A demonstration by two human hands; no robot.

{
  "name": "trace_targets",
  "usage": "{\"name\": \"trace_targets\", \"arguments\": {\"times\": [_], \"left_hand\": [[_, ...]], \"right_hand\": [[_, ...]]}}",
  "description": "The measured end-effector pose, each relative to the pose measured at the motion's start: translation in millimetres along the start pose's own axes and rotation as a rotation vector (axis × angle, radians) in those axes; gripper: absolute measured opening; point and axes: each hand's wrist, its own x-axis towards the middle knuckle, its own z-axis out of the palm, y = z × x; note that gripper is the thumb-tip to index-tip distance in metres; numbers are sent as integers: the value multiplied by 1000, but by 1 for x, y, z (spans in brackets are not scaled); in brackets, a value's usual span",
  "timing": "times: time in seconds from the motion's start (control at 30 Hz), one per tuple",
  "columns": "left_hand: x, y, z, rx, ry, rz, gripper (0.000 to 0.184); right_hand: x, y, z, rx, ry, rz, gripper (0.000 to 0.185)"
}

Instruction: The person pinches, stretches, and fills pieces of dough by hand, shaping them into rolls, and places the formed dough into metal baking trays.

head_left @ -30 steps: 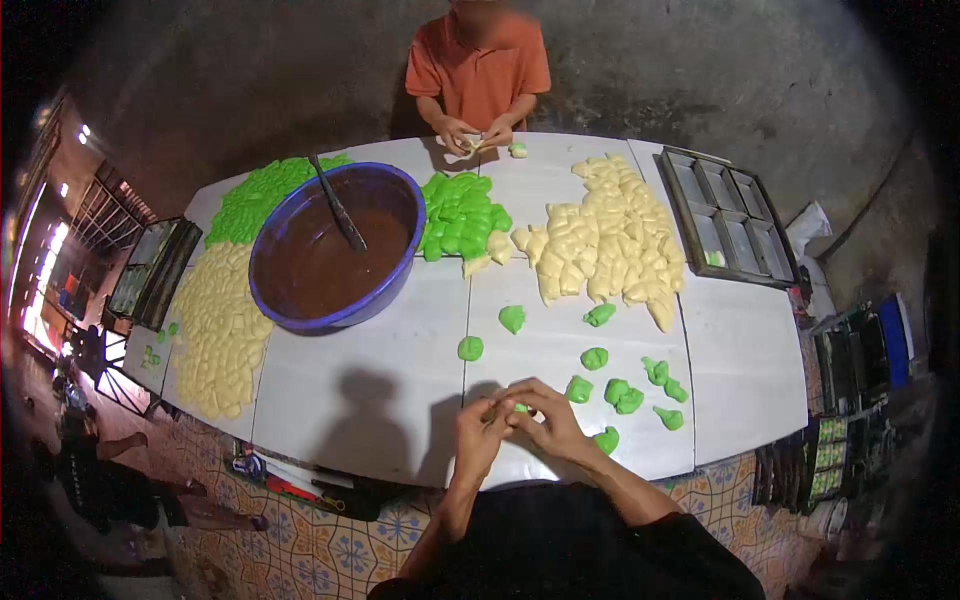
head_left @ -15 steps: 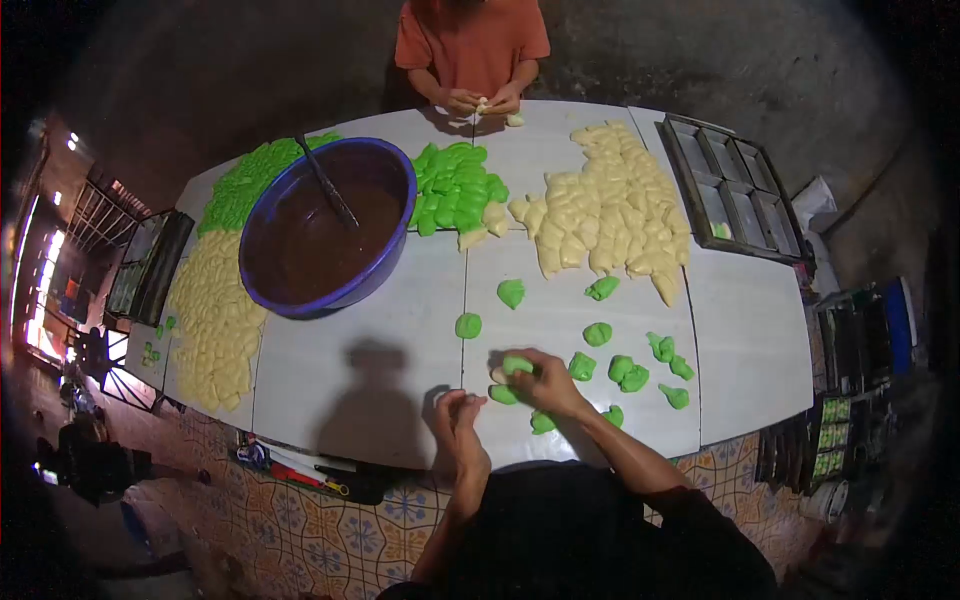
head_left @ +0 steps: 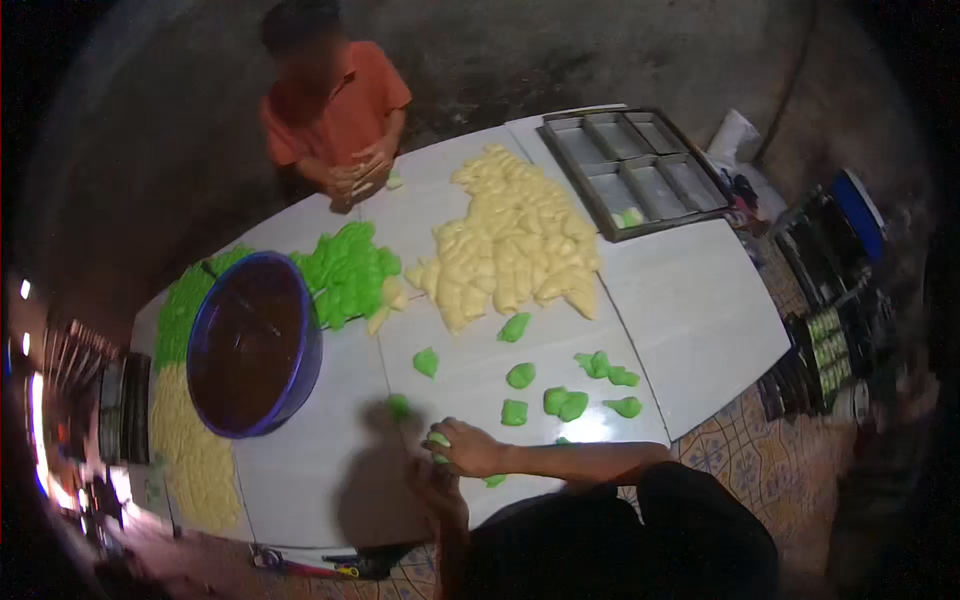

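Note:
My right hand (head_left: 470,449) is closed around a piece of green dough (head_left: 438,447) above the near part of the white table. Just below it, my left hand (head_left: 438,488) is in shadow with its fingers apart, close to that dough; whether they touch it I cannot tell. Several loose green lumps lie ahead and to the right, among them a pointed lump (head_left: 426,361), a round lump (head_left: 520,375) and a pair pressed together (head_left: 566,403). Another green lump (head_left: 399,405) sits in shadow just beyond my hands. One more (head_left: 494,480) is partly hidden under my right forearm.
Cream dough pieces (head_left: 515,240) spread across the table's middle, beside green dough (head_left: 350,270). A purple basin (head_left: 308,365) of brown mixture stands left. Metal trays (head_left: 660,190) lie far right, holding a little dough. Opposite, a person in an orange shirt (head_left: 360,110) works with both hands.
The view has swung to the right. My right hand has brought the green dough from the table to beside my left hand. The person opposite now holds their hands together, fingers extended.

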Motion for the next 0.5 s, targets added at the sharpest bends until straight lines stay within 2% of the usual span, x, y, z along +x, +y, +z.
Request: {"name": "trace_targets", "arguments": {"times": [0.03, 0.07, 0.13, 0.17, 0.2, 0.23, 0.27, 0.33, 0.4, 0.43, 0.47, 0.5], "left_hand": [[-3, 1, 34, 297, 96, 122, 54], [-6, 2, 69, 603, 230, 214, 53], [-2, 10, 125, 593, 175, 202, 52], [-2, 13, 163, 709, 103, 253, 51], [-1, 10, 206, 819, 31, 312, 50], [5, 0, 220, 901, -20, 375, 48], [10, -11, 234, 978, -67, 443, 45], [21, -35, 229, 1085, -123, 576, 40], [34, -55, 182, 1166, -150, 602, 28], [38, -62, 162, 1204, -160, 618, 22], [36, -66, 153, 1277, -147, 573, 21], [34, -71, 146, 1351, -129, 528, 20]], "right_hand": [[3, 8, 9, 137, -34, 89, 44], [1, 21, 32, 217, 146, 82, 32], [-6, 28, -1, 968, 190, 384, 29], [-7, 32, -14, 1358, 208, 513, 28], [-17, 47, -30, 1510, 350, 526, 31], [-28, 62, -46, 1655, 501, 519, 34], [-38, 73, -84, 2063, 578, 681, 35], [-56, 144, -129, 1765, 808, 605, 33], [-68, 175, -239, 604, 760, 778, 37], [-68, 212, -263, 555, 940, 722, 32], [-71, 243, -294, 348, 1038, 608, 31], [-71, 275, -317, 11, 1030, 663, 34]]}}
